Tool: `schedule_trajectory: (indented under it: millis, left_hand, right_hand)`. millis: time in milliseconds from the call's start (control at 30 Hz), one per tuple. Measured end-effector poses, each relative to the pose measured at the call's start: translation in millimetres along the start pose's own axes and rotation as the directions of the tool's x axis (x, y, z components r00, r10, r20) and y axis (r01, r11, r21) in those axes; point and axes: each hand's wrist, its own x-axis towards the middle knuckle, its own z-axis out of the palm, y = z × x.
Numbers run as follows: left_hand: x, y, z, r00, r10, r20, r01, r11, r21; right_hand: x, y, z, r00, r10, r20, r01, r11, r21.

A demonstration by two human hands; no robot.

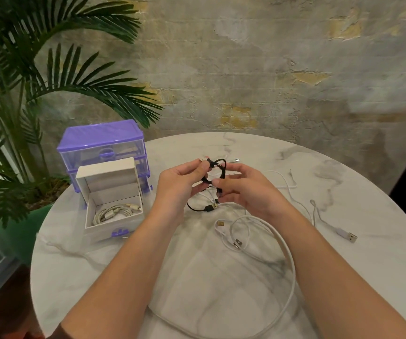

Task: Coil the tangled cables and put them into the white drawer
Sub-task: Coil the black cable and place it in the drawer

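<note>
**Inspector A:** Round marble table (344, 277) against a weathered wall; palm plant (13, 94) at its left edge. Status of the hands?

**Inspector B:** Left hand (179, 184) pinches a black cable (219, 167), partly looped, above the table. Right hand (243, 187) grips the same cable's lower strand — fingers curled.

**Inspector A:** Storage?

**Inspector B:** White drawer (113, 211) stands pulled out before the purple drawer unit (101, 143) — one coiled white cable (113, 212) lies inside. Loose white cables (258, 231) lie beneath and right of the hands.

marble table (344, 277), white drawer (113, 223), white cables (287, 245)
</note>
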Motion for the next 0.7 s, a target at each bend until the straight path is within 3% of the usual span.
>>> schedule_trajectory:
  millis: [167,300,700]
  left_hand:
    - [2.1,0.2,-2.4,0.997,0.02,-0.071,-0.022,1.0,-0.021]
    - [2.7,-0.4,-2.3,0.994,0.056,-0.098,-0.056,0.998,0.006]
    - [4.0,1.8,-0.3,0.991,-0.064,0.119,0.066,0.998,-0.016]
  right_hand:
    - [-1.7,0.6,-1.1,0.986,0.133,0.105,-0.122,0.987,-0.102]
    - [-4.7,-2.1,-5.7,0.979,0.145,0.143,-0.114,0.972,-0.204]
    - [-2.9,-1.7,-6.0,1.0,0.018,0.003,-0.017,0.982,-0.19]
